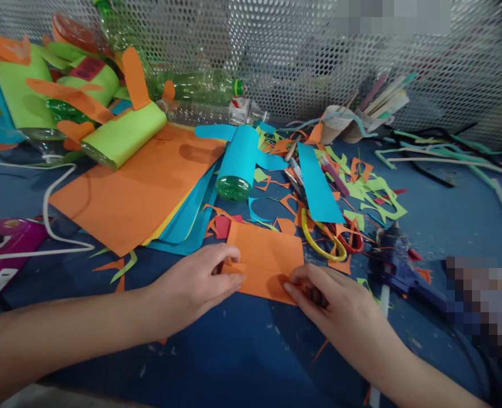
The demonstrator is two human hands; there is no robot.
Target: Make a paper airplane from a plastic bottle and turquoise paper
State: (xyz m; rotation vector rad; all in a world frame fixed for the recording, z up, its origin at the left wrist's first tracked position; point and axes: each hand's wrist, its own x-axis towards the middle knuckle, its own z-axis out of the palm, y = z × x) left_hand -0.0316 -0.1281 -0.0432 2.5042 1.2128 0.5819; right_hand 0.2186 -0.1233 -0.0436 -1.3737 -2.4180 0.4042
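A small sheet of orange paper [265,255] lies on the blue table between my hands. My left hand [197,283] is closed on its left edge, thumb and fingers pinching a folded bit of the orange paper. At the right edge, my right hand [340,309] grips the same sheet between thumb and curled fingers. Just beyond the sheet are yellow-handled scissors [312,241], red-handled scissors [358,238] and a blue paper strip [319,184]. A small green bottle wrapped in blue paper [239,158] lies on its side with paper flaps sticking out.
Large orange sheets [148,187] lie stacked at left, under a bottle wrapped in green paper [125,136]. A blue glue gun [404,269] rests at right among paper scraps [378,192]. Behind stand cups of sticks [336,124] before a perforated metal screen [276,51]. A white cable [49,198] crosses the left.
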